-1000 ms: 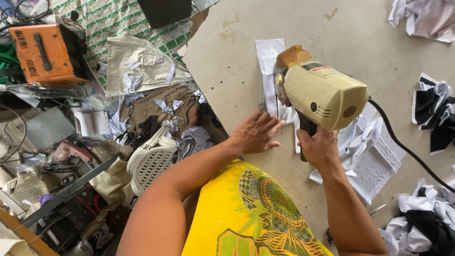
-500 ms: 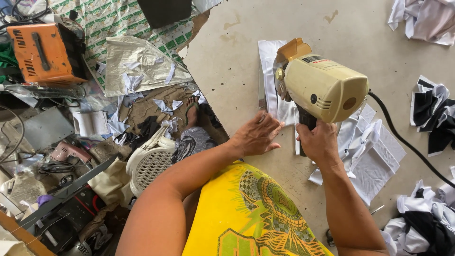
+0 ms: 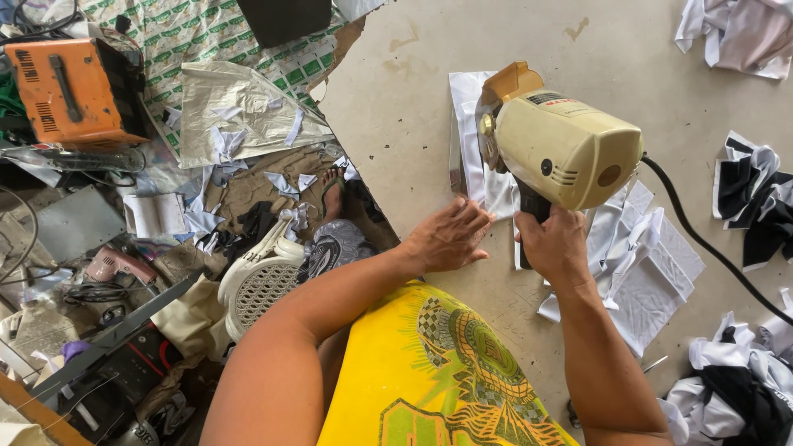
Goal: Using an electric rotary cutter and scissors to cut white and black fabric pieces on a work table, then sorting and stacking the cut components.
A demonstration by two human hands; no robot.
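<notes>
Head view: we see a cream electric fabric cutter w/ tan blade guard, standing upright on white cloth strip mid tabletop. Right hand is closed round its dark rear handle; left hand lies flat, fingers spread, pressing cloth beside the blade. Black cord trails right. White offcuts sit just beside the right hand; black-and-white scraps further right.

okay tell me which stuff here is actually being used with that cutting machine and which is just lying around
In use:
- right hand gripping the cream electric cutter
- left hand flat on the table beside the white fabric strip
- black power cord

Lying about:
- orange machine
- white fan
- black-and-white scraps
- cut white pieces
</notes>
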